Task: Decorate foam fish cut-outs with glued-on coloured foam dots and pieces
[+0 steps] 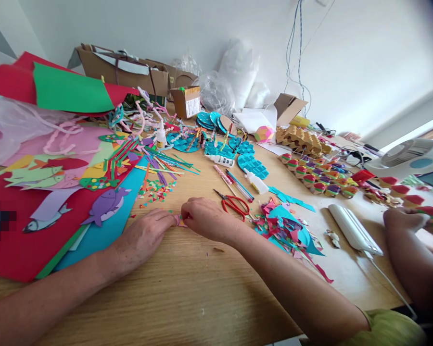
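A small pink-and-purple paper piece [181,220] lies low over the table between my hands, mostly covered by fingers. My left hand [144,235] reaches in from the left, its fingers close together and their tips holding the piece's left end; the thumb is hidden. From the right, my right hand [206,218] bends over the other end with curled fingers pinching it. Just beyond the hands are scattered small paper bits [157,191]. Orange-handled scissors [236,205] rest, blades apart, beside my right hand, near pens [240,185] and a white glue bottle [256,181].
Coloured sheets [21,240] with a purple paper whale [106,206] spread at left. Paper scraps [288,223] and a white power bank [355,229] with a cable lie right. Blue egg-carton pieces [252,165] stand behind. Another person's hand [406,218] is at far right, near a fan [411,156].
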`<state>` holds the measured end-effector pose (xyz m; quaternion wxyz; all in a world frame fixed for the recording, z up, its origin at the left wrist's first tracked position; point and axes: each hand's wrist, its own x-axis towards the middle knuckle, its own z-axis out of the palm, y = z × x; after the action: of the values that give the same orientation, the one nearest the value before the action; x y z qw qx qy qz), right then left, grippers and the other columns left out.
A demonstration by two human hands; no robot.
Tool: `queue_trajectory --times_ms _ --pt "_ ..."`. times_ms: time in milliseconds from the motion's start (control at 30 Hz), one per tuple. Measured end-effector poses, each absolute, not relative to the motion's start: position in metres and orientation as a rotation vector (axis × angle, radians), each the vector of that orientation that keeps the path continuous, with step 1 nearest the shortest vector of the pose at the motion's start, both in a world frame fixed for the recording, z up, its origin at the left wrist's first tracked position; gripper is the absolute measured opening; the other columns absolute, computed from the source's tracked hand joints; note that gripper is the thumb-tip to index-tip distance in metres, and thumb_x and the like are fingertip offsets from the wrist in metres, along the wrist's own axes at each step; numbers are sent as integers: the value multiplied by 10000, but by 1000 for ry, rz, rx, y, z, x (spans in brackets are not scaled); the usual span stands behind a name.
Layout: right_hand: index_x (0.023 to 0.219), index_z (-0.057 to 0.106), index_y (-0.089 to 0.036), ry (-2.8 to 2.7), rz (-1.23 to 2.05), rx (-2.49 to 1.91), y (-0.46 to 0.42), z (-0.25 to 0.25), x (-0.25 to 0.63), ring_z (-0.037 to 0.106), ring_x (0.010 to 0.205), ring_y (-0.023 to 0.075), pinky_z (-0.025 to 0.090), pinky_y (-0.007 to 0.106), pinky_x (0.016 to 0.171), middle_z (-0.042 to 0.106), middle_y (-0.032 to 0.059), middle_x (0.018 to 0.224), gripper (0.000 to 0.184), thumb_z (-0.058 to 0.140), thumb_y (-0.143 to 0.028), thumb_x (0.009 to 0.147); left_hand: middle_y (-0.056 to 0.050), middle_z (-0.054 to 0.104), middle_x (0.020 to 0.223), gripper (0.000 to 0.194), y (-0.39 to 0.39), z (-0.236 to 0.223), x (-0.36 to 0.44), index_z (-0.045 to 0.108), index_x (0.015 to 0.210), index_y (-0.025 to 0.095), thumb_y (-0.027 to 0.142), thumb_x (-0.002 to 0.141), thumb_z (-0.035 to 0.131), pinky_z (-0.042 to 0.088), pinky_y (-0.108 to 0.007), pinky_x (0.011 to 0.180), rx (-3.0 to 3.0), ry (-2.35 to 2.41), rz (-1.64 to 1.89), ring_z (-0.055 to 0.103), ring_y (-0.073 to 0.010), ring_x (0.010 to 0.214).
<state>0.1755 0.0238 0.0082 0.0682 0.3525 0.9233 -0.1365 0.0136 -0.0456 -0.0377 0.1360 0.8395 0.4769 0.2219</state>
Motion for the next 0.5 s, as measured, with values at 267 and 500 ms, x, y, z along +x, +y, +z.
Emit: queue_trajectory --times_ms 267,500 --pt "851 688 -177 2794 -648 1104 19 14 184 572 782 127 376 212 678 664 39 842 243 459 -139 779 -54 627 873 339 -45 -39 13 589 926 166 61 832 281 480 -335 823 2426 1381 648 579 -175 900" --pt "867 690 -166 2835 -635 1115 18 2 183 575 787 127 384 213 695 663 55 853 247 457 -149 785 -68 640 886 350 -46 -38 13 595 927 148 35 811 285 486 -328 819 2460 1368 682 589 -174 896"
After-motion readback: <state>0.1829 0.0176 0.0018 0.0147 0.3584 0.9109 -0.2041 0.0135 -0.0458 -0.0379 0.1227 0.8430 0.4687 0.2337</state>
